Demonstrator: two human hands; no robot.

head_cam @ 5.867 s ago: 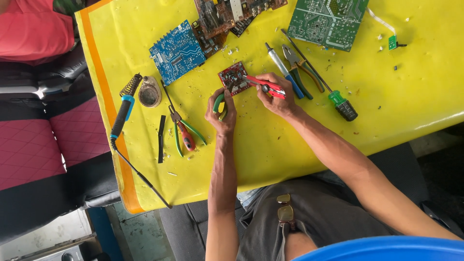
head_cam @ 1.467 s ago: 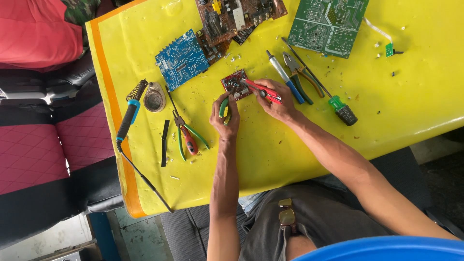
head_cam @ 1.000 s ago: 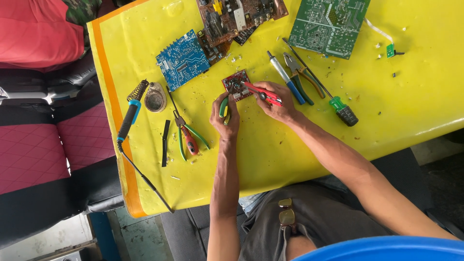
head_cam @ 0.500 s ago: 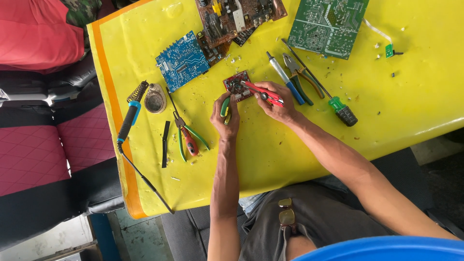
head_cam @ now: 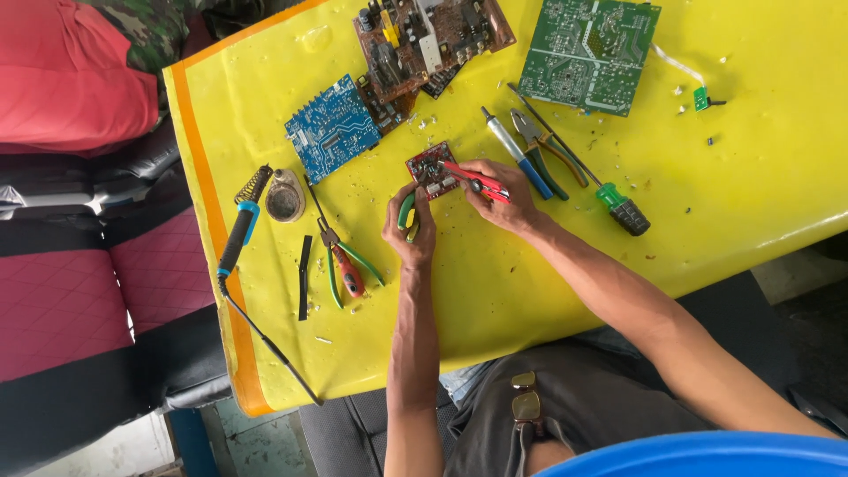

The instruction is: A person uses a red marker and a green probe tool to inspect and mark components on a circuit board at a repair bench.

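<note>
The brown circuit board (head_cam: 424, 40) and the green circuit board (head_cam: 589, 53) both run off the top edge. The left hand (head_cam: 409, 231) covers most of a green-handled tool (head_cam: 405, 212), so its kind cannot be told. The right hand (head_cam: 499, 196) hides the grips of the red tool (head_cam: 473, 177). Parts on the small red board (head_cam: 430, 170) are too small to tell. The yellow surface (head_cam: 751, 159) is cut off at the right.

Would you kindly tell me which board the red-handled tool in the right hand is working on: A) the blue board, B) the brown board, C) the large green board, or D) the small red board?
D: the right hand points the red-handled tool at the small red board, which the left hand steadies.
</note>
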